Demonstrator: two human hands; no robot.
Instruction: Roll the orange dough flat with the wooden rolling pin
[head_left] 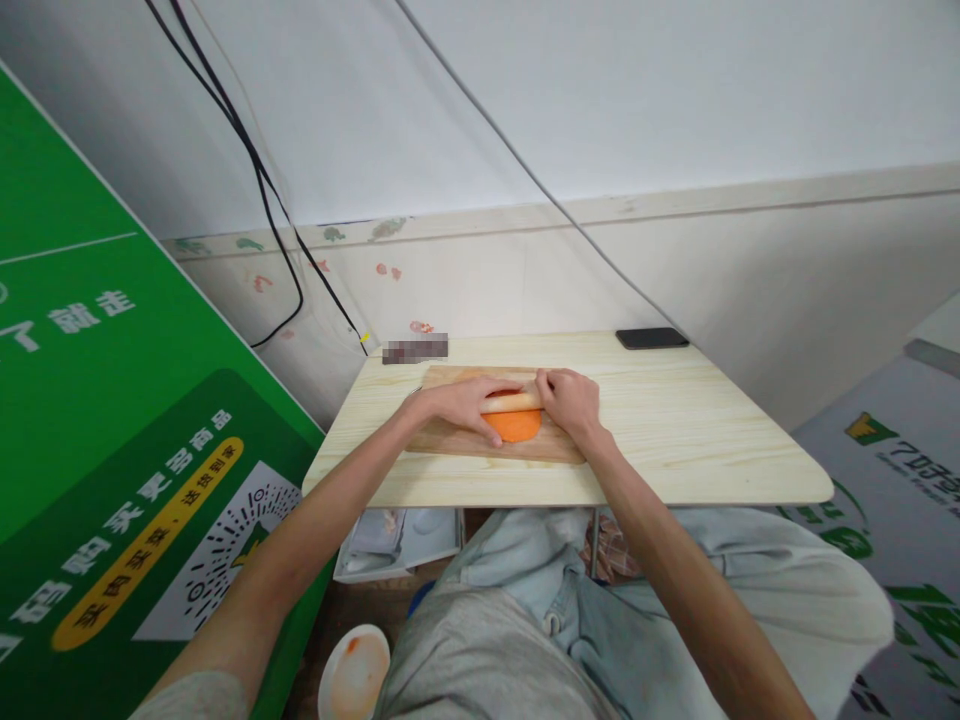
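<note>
Pressing a wooden rolling pin onto a flat disc of orange dough, both hands work at the middle of the frame.

The left hand lies palm-down over the pin's left end with fingers curled over it, and the right hand covers the right end the same way. The pin rests across the dough's upper edge, and the dough sits on a wooden board on a pale wood-grain table. A black phone lies near the table's far edge, right of centre. A green printed panel fills the left side, and a white bowl with orange smears sits on the floor at the lower left.
</note>
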